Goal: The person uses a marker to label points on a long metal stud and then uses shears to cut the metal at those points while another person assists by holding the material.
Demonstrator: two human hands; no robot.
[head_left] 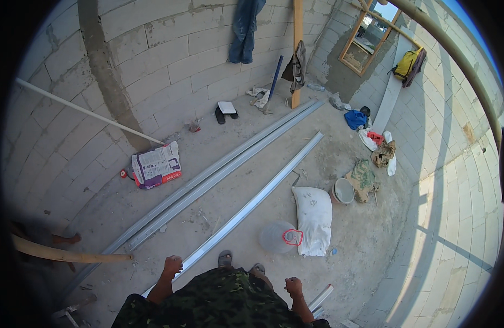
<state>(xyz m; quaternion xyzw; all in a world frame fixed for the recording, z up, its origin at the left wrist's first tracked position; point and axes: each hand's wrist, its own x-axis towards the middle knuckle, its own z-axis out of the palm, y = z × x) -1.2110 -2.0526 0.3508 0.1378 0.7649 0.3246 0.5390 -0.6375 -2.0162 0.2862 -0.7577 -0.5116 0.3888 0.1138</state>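
My left hand (172,265) is curled closed just above a long shiny metal channel (241,208), which lies diagonally on the floor beside my sandaled feet. My right hand (293,286) is also closed, held out at my right side over the floor near short metal pieces (320,297). Whatever either hand may hold is too small or hidden to make out. A clear plastic jug (272,238) with a red handle stands ahead of my feet, beside a white filled sack (313,216). Two more long channels (216,164) lie parallel farther left.
A bucket (343,191), printed bag (156,165) and blue bundle (355,120) rest on the floor between block walls (164,54). A curved wooden piece (77,254) juts in low left, near another person's bare foot (71,239). A white pole (88,112) leans leftward; a window (365,41) is behind.
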